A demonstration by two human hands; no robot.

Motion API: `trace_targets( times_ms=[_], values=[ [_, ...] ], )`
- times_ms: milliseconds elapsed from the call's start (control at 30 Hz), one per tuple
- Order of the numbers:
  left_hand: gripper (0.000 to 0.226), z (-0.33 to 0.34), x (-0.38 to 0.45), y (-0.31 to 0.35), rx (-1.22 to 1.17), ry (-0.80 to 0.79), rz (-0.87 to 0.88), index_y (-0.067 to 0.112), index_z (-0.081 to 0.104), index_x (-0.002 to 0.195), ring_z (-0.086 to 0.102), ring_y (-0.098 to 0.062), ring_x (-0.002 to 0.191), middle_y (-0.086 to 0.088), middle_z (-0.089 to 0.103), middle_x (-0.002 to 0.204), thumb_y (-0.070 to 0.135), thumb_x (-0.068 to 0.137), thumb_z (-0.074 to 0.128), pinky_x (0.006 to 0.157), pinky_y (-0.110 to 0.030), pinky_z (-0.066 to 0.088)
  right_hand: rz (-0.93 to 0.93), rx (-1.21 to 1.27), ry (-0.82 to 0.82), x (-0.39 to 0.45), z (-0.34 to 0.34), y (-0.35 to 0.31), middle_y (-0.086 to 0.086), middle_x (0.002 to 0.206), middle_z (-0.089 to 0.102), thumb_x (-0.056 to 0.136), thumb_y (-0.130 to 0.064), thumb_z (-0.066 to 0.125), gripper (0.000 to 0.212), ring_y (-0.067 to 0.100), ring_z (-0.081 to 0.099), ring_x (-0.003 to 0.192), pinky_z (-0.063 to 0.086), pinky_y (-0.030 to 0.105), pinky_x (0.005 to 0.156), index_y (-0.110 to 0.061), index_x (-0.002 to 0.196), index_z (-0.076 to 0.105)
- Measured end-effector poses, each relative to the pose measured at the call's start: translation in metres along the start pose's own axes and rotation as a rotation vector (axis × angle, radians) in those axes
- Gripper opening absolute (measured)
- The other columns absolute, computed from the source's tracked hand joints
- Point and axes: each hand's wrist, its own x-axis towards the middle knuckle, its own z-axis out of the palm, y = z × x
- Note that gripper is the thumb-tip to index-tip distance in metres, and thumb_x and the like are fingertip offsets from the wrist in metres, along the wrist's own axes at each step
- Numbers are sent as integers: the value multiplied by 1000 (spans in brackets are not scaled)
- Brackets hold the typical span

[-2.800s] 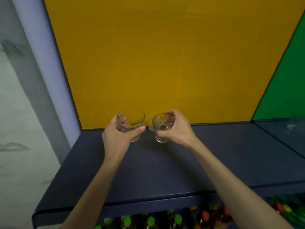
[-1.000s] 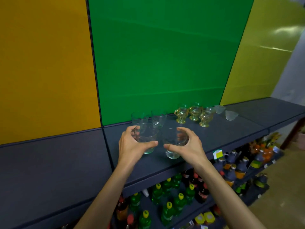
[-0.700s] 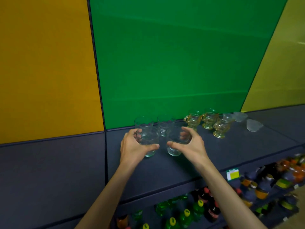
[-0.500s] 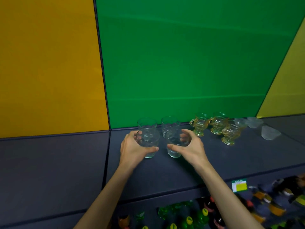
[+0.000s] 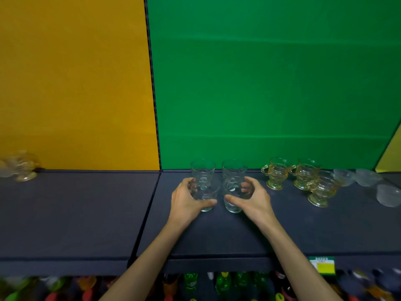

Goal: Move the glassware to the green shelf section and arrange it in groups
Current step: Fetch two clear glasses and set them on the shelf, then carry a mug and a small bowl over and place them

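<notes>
My left hand [image 5: 186, 203] grips a clear tumbler [image 5: 206, 197] and my right hand [image 5: 251, 199] grips a second clear tumbler [image 5: 233, 204]. Both stand side by side on the dark shelf [image 5: 217, 233] in front of the green back panel [image 5: 271, 83]. Just behind them stand two taller clear glasses [image 5: 202, 170] [image 5: 234, 169]. To the right sit three amber handled cups [image 5: 276, 172] [image 5: 304, 173] [image 5: 321, 190], then three frosted small bowls [image 5: 345, 175] [image 5: 368, 177] [image 5: 388, 195].
An amber cup with other glass [image 5: 20, 168] remains at the far left on the shelf under the yellow panel [image 5: 76, 83]. A lower shelf holds coloured bottles [image 5: 223, 281]. A price tag [image 5: 323, 265] hangs on the shelf's front edge.
I carried both tumblers from the yellow section right to the green section. In the last half second they came down to the shelf, just in front of the two taller glasses.
</notes>
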Motion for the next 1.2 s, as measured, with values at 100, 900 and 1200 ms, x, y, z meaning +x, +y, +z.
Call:
trace_targets(
  times_ms=[100,900,1200],
  values=[
    [90,1,-7,4,-13,-26,-8,19,51,136,57,-10,105,10,60,115,37,61,98,82,-19,40,2,-21,-44,-1,-6,0,-1,133,59,67,-37,91,99,13,56,120,43,25,96,-15,149,40],
    [66,-144,-54,-7,841,158,234,32,38,156,38,-22,147,2,39,162,61,98,47,114,-41,37,-711,-513,-228,-44,60,-106,-1,139,55,97,-43,55,50,20,48,128,31,35,108,-21,141,52],
    [68,-268,-83,-79,937,152,73,34,37,156,44,-22,141,5,45,157,63,96,45,108,-40,42,-798,-517,-355,-97,183,-169,-6,139,55,98,-47,53,45,17,48,129,35,36,104,-25,137,54]
  ],
)
